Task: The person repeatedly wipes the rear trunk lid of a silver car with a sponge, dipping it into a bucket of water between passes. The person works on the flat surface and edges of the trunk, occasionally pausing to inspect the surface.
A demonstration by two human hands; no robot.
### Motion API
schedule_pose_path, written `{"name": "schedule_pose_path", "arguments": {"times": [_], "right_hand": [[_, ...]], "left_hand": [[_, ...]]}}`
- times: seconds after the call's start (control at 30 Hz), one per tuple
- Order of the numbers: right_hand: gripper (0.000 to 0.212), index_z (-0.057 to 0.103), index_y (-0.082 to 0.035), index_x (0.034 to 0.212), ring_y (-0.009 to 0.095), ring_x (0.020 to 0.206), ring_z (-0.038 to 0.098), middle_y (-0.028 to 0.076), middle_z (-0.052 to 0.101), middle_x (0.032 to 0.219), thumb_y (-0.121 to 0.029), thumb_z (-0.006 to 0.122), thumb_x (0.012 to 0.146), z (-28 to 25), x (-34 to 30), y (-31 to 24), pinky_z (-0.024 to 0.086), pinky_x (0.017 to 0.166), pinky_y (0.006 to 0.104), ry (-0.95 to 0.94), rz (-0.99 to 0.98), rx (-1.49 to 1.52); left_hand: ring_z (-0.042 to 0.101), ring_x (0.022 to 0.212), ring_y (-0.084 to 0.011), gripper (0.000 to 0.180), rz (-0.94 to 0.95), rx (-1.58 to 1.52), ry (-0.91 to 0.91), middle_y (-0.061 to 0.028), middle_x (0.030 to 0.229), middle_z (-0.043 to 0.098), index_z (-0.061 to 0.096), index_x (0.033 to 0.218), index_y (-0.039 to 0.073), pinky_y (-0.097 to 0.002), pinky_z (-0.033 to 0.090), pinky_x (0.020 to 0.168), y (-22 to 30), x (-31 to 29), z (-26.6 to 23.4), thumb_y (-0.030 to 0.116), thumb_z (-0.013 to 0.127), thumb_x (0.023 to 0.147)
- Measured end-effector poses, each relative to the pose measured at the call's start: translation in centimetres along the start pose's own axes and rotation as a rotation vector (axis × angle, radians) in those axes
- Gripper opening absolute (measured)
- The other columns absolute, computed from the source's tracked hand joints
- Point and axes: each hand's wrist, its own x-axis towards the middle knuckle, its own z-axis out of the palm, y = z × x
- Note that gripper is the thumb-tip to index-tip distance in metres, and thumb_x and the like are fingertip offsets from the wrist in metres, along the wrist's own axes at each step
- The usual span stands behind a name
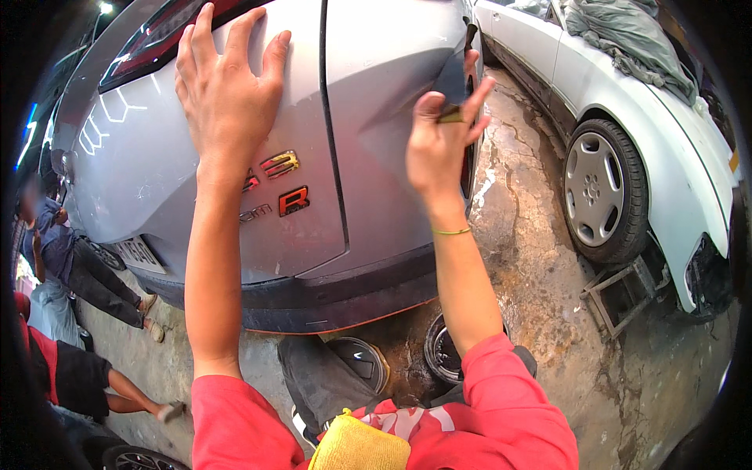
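My left hand (231, 86) lies spread on the silver-grey tailgate (290, 86) of a car, just below its red tail light (149, 43). My right hand (439, 149) is raised at the rear corner panel (384, 102), its fingers partly blurred. Between thumb and fingers shows a small, flat, olive-yellow piece (450, 115); its kind is unclear. Past the fingertips, a dark bluish patch (452, 74) runs along the corner; I cannot tell whether it is loose film or bodywork. Shiny badges (294, 201) sit right of my left forearm. A yellow cloth (360, 444) lies against my red shirt.
Two round dark buckets (362, 362) (445, 352) stand beneath the bumper (345, 301). To the right is a white car (619, 102) with a grey cover (627, 39) and a small metal stand (623, 298) by its wheel. People (94, 270) are at the left. The concrete floor (540, 313) looks wet.
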Motion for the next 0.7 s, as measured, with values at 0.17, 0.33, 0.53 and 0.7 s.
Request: {"name": "schedule_pose_path", "arguments": {"times": [0.17,0.33,0.53,0.7], "right_hand": [[0.069,0.014,-0.019,0.166,0.042,0.157,-0.01,0.003,0.006,0.174,-0.038,0.044,0.107,-0.2,-0.2,0.2,-0.012,0.113,0.0738,-0.047,-0.083,-0.118],[0.053,0.043,0.004,0.143,0.029,0.137,0.031,0.021,0.04,0.147,-0.039,0.04,0.111,-7.3,2.1,4.8,0.023,0.115,0.048,0.331,0.263,0.174],[0.063,0.046,0.009,0.144,0.025,0.135,0.048,0.018,0.053,0.146,-0.045,0.041,0.111,-14.8,-12.7,6.5,0.031,0.117,0.0393,0.305,0.571,0.055],[0.068,0.05,-0.005,0.148,0.021,0.137,0.051,0.008,0.058,0.146,-0.057,0.033,0.109,-18.1,-22.2,8.0,0.032,0.115,0.0404,0.156,0.733,0.13]], "left_hand": [[0.033,0.148,-0.0381,0.044,-0.023,0.0,-0.012,-0.0123,0.159,0.039,0.062,0.137,0.031,-0.0525,0.03,0.119,0.1,-0.1,-0.1,0.051,0.061,0.098],[0.036,0.147,-0.0366,0.043,0.002,0.017,0.027,-0.0119,0.157,0.042,0.063,0.136,0.028,-0.0519,0.033,0.117,0.6,0.3,-0.5,0.046,0.063,0.098],[0.037,0.148,-0.03,0.055,0.439,-0.279,-0.192,-0.0071,0.16,0.042,0.054,0.147,0.024,-0.0526,0.032,0.12,3.9,-2.0,-0.2,0.036,0.068,0.096],[0.026,0.155,-0.0253,0.064,0.687,-0.079,-0.266,-0.0047,0.166,0.032,0.047,0.153,0.028,-0.0555,0.023,0.124,9.4,-0.1,1.6,0.043,0.067,0.094]]}}
